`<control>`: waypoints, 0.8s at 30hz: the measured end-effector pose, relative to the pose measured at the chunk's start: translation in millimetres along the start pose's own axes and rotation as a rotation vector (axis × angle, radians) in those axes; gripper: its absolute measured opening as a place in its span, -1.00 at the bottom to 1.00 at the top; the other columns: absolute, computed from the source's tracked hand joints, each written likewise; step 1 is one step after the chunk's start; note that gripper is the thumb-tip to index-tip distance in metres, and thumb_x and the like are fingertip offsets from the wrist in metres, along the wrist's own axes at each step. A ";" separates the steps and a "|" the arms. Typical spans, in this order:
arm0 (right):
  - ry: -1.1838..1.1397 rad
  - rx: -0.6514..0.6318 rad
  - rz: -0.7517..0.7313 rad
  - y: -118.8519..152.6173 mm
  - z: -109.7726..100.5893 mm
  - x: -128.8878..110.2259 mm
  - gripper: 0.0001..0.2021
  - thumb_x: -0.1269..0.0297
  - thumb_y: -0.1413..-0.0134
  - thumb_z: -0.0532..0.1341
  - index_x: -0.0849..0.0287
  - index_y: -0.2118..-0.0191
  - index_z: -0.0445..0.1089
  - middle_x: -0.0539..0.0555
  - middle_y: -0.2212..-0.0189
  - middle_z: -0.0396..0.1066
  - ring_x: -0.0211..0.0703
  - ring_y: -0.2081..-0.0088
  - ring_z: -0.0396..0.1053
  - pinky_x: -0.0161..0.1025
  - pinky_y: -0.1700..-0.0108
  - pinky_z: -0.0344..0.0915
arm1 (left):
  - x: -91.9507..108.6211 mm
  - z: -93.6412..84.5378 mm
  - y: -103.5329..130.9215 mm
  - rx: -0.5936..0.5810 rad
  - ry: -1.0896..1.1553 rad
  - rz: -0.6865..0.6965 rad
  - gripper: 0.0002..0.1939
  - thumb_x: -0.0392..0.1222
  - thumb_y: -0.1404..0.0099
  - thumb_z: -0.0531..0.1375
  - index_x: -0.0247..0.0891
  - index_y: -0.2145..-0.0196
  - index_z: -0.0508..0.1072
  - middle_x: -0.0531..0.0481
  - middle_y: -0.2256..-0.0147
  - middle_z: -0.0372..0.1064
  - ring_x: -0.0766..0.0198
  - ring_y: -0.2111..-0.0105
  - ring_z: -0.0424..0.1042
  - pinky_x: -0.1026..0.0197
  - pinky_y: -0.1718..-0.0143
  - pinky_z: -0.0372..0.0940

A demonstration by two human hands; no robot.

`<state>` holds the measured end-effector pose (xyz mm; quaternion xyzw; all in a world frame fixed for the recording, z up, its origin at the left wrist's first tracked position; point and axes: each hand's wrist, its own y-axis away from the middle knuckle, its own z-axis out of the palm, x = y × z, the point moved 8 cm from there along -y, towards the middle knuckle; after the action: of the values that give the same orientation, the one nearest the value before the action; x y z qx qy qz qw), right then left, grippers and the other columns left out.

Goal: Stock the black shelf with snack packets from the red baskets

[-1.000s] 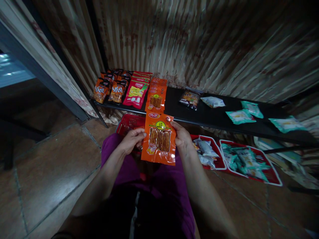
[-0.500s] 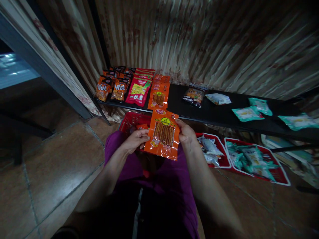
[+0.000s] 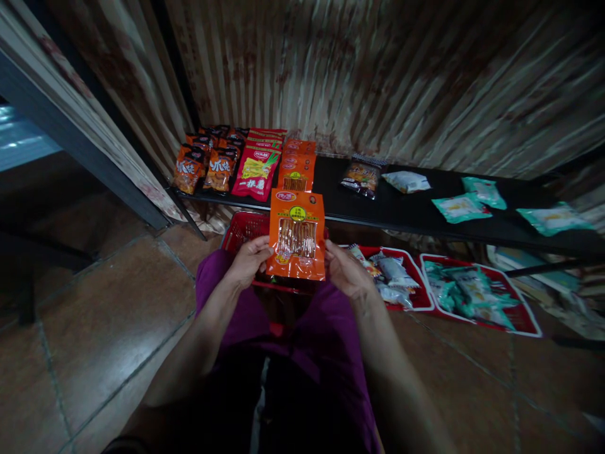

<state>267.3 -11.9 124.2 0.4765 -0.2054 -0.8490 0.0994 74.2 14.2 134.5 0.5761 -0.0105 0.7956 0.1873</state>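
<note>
From the left, we have small orange-and-black bags (image 3: 220, 169) at that end of the dark shelf (image 3: 331, 205), with red packets (image 3: 255, 173) right beside them. Below sits a red basket (image 3: 239, 228), and in front of it our left hand (image 3: 250, 261) pinches the side edge of an orange packet (image 3: 297, 236), thumb on the front. That packet hangs over the basket, face up to us; its top overlaps, in our view, a row of orange packets (image 3: 297, 165) on the shelf, and whether they touch we cannot tell. It looks light, flat and flexible, glossy enough to slip, so the plain side margins are our best hold, clear of the windowed middle, where hard pressing might bend the sticks. Over to our right hand (image 3: 347, 271): it appears to nip the opposite edge, fingertips partly hidden. Farther right, green packets (image 3: 460, 207) lie well apart from our hold.
</note>
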 end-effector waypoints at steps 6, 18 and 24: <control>0.002 -0.011 0.003 23.0 0.1 14.6 -0.72 0.34 0.39 0.46 0.12 0.39 0.49 -0.06 0.40 0.53 -0.27 0.36 0.45 -0.26 0.22 0.38 | -0.4 -3.9 -3.8 0.075 0.061 0.023 -0.64 -0.19 0.02 0.29 -0.32 0.21 0.46 0.04 0.42 0.40 0.54 0.65 0.16 0.43 0.72 -0.04; -0.127 0.071 -0.052 32.5 8.5 19.3 -0.76 0.40 0.43 0.46 0.10 0.48 0.50 -0.08 0.44 0.55 -0.33 0.40 0.46 -0.37 0.28 0.40 | -13.5 -1.7 -1.6 0.139 0.115 -0.073 -0.66 -0.22 0.08 0.28 -0.32 0.26 0.47 0.06 0.49 0.42 0.54 0.69 0.14 0.41 0.73 -0.10; -0.167 0.111 -0.065 36.6 1.9 18.9 -0.75 0.42 0.47 0.46 0.07 0.51 0.48 -0.11 0.49 0.53 -0.32 0.43 0.47 -0.38 0.33 0.41 | -10.0 4.4 -0.1 0.099 0.169 -0.073 -0.71 -0.28 0.06 0.28 -0.32 0.29 0.49 0.04 0.45 0.47 0.45 0.58 0.32 0.41 0.59 0.12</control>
<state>254.8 -51.1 126.8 0.4154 -0.2441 -0.8758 0.0277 81.0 10.4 126.8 0.5155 0.0655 0.8335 0.1875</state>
